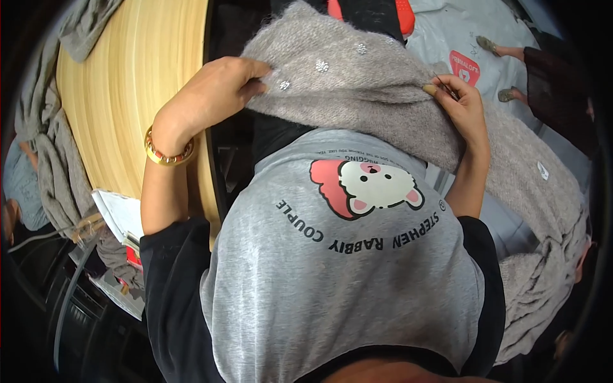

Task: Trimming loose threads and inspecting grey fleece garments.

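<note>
A fuzzy grey-beige knitted garment (357, 76) lies across my lap, with several silvery flower-shaped beads or stones on it. My left hand (220, 89), with a gold and red bracelet on its wrist, pinches the garment's left edge between thumb and fingers. At the right end of a fold, my right hand (461, 105) is closed on the knit with thumb and fingertips. A thin dark line shows between those fingers; it is too small to make out. The fabric between the hands is stretched sideways and bunched into a crease.
A wooden tabletop (140, 83) is at the left, with grey knit (86, 29) on its far corner. More grey-beige knit (536, 185) is heaped at the right. A whitish plastic bag (491, 38) lies at the far right, near another person's feet (504, 50). White boxes (118, 217) stand at the left.
</note>
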`<state>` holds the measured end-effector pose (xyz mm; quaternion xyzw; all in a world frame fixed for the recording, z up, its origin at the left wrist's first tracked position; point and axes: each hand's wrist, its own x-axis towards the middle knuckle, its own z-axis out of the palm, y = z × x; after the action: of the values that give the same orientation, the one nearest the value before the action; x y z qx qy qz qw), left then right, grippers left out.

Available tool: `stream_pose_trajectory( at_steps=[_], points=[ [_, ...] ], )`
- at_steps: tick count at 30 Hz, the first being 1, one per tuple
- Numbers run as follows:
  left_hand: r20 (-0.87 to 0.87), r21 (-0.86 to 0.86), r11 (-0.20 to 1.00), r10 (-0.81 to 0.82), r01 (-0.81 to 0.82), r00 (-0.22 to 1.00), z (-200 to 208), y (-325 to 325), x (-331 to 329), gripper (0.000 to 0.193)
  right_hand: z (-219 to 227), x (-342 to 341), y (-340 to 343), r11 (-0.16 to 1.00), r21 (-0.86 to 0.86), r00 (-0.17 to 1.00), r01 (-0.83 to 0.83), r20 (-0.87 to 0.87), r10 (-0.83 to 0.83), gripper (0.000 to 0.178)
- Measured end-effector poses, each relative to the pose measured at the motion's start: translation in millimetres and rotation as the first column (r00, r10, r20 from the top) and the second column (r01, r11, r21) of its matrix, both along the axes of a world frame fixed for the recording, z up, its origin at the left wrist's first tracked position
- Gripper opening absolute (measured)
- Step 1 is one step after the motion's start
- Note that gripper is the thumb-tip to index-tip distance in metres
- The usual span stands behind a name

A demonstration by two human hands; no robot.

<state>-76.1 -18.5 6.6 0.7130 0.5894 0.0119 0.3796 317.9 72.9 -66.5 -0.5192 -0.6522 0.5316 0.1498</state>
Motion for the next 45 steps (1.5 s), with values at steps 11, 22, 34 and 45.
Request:
stream_pose_trajectory(
  at_steps=[11, 22, 34, 45],
  points=[
    [0.03, 0.087, 0.996, 0.006, -0.009, 1.0, -5.2, -7.5, -0.8, 0.015, -16.7, -5.0, 8.5, 0.984, -0.17, 0.969, 0.055, -0.227, -0.094, 0.039],
    [0.176, 0.33, 0.942, 0.0, -0.059, 0.984, 25.4, 14.7, 14.1, 0.051, 70.0, -21.3, 30.5, 0.949, 0.199, 0.877, 0.246, -0.463, -0.13, 0.026],
    [0.976, 0.115, 0.947, -0.164, 0.301, 0.141, 62.2, 52.5, 72.8, 0.041, 217.5, -172.2, 7.4, 0.818, 0.361, 0.548, -0.447, -0.613, 0.57, 0.026],
    [0.831, 0.075, 0.997, -0.052, -0.019, 0.554, 29.1, 48.2, 80.4, 0.039, 214.5, -217.0, 4.9, 0.743, 0.138, 0.484, -0.654, -0.679, 0.552, 0.044]
  ],
)
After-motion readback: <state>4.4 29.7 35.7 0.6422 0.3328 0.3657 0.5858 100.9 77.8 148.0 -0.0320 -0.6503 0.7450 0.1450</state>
